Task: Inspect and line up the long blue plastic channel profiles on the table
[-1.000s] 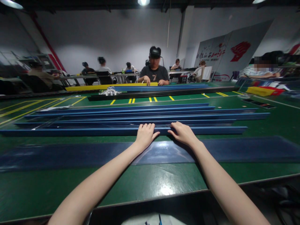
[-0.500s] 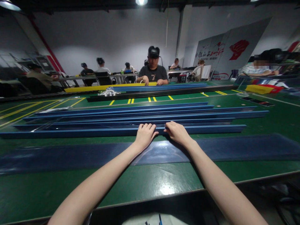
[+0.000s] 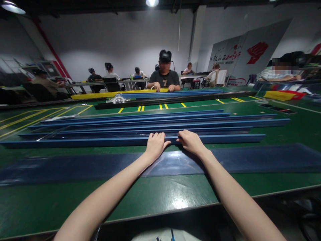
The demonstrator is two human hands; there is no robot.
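Left hand (image 3: pixel 155 144) and right hand (image 3: pixel 191 142) lie side by side, palms down, fingers curled over the near edge of the nearest blue rail (image 3: pixel 75 142); a narrow gap separates the thumbs. Whether the fingers actually clamp the rail or only rest on it cannot be told.

The rail runs crosswise over the green table (image 3: pixel 160 197), both ends lying free. Just on the person's side of the rail lies a flat dark blue strip (image 3: pixel 250 159), glossy under the wrists, parallel to the rail. Bare table remains between strip and table edge.

Beyond the rail, more blue rails (image 3: pixel 160 122) lie parallel, close together. Farther past them, yellow floor-style markings (image 3: pixel 140 108), then a seated person (image 3: pixel 164 78) with hands on a yellow bar (image 3: pixel 100 94).
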